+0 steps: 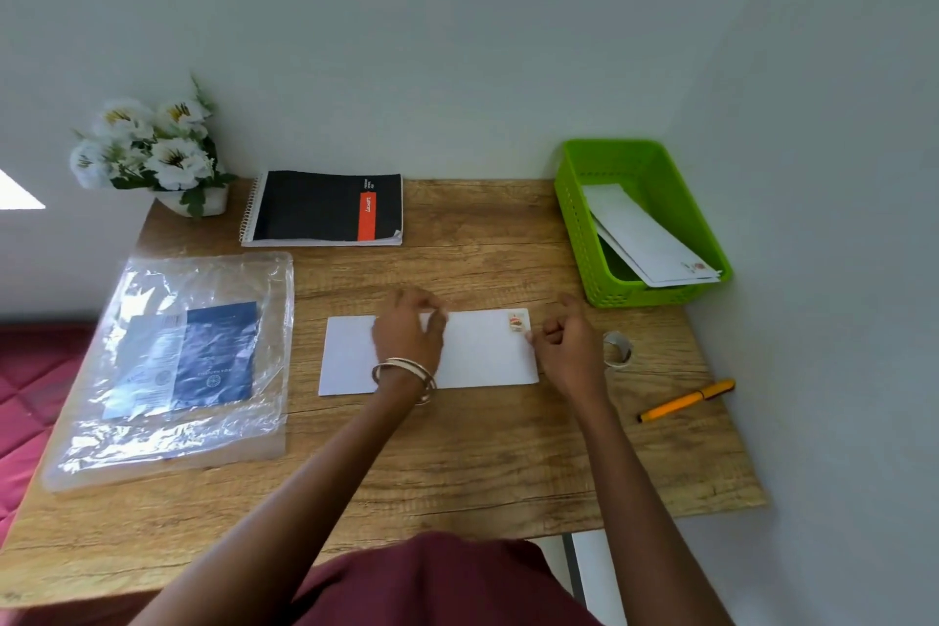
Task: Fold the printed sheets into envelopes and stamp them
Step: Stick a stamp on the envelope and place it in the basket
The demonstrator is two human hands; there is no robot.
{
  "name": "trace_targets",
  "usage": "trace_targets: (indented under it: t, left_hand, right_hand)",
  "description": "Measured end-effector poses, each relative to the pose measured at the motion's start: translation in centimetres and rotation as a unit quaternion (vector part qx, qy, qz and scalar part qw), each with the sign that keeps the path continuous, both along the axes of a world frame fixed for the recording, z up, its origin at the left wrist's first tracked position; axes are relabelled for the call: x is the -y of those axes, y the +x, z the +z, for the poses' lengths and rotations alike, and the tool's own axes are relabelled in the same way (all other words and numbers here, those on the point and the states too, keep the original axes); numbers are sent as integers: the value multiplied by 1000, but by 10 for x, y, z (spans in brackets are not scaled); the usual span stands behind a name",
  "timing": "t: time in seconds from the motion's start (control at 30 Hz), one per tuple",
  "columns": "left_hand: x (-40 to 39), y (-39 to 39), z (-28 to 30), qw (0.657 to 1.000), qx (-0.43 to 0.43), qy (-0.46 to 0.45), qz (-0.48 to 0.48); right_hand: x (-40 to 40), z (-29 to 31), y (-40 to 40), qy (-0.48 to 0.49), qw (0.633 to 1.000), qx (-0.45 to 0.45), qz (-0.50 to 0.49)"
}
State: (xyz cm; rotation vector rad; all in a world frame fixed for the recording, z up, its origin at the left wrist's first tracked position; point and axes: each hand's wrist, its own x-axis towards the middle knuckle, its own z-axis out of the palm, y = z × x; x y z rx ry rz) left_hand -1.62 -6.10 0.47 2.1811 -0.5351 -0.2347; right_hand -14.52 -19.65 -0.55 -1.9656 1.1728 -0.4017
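Flowers: white artificial flowers (147,147) in a small pot stand at the far left corner of the tabletop (457,463).
Plastic sleeve: a clear plastic sleeve (178,366) with blue printed packets inside lies flat on the left side.
Notebook: a black spiral notebook (325,208) with an orange strip lies at the back edge.
Envelope: the white envelope (472,351) lies flat at the middle of the tabletop, a stamp (517,322) already in its far right corner.
Left hand: the left hand (409,330), bangles at the wrist, rests on the middle of the envelope with fingers bent, pressing it down; its grip appears to pinch nothing (the fingertips are blurred, so I cannot tell for certain).
Right hand: the right hand (566,341) sits just beside the envelope's right edge near the stamp, fingers curled in, a fingertip touching the edge; nothing is visibly held in its grip.
Handling: the envelope looks light, thin and bendable, and likely slides easily on the wood; best lifted by pinching a short edge, away from the fresh stamp.
Tape: a roll of clear tape (617,348) lies just right of the right hand.
Pen: an orange pen (686,401) lies nearer the right edge.
Basket: a green basket (574,198) at the far right holds other stamped envelopes (645,239), probably where this one goes next.
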Motion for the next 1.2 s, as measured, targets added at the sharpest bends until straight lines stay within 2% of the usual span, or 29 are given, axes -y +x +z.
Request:
trace_targets:
  t: [0.07, 0.17, 0.23, 0.37, 0.53, 0.73, 0.9, 1.07, 1.2]
  left_hand:
    - [-19, 7, 6, 992, 25, 101, 65]
    - [-42, 11, 14, 967, -39, 226, 115]
    - [-50, 10, 13, 955, -74, 263, 112]
    - [-53, 13, 9, 946, -77, 288, 124]
    - [-58, 27, 4, 955, -162, 199, 150]
    - [-61, 28, 0, 962, -178, 126, 165]
    - [-61, 32, 2, 964, -196, 79, 161]
    - [-58, 35, 4, 936, -303, -51, 173]
    - [-51, 33, 27, 928, -319, -133, 140]
  right_hand:
    - [-8, 0, -2, -25, 1000, -10, -16]
    - [-16, -3, 1, -32, 999, -21, -36]
    - [-19, -5, 5, -14, 998, -39, -51]
    - [-18, 0, 14, 53, 992, -26, -107]
    - [-8, 3, 19, 132, 981, 16, -139]
    - [-9, 13, 12, 204, 967, 106, -106]
    - [-8, 33, -2, 281, 929, 211, -117]
    - [1, 52, -13, 321, 898, 284, -105]
    - [6, 62, -22, 288, 912, 276, -95]
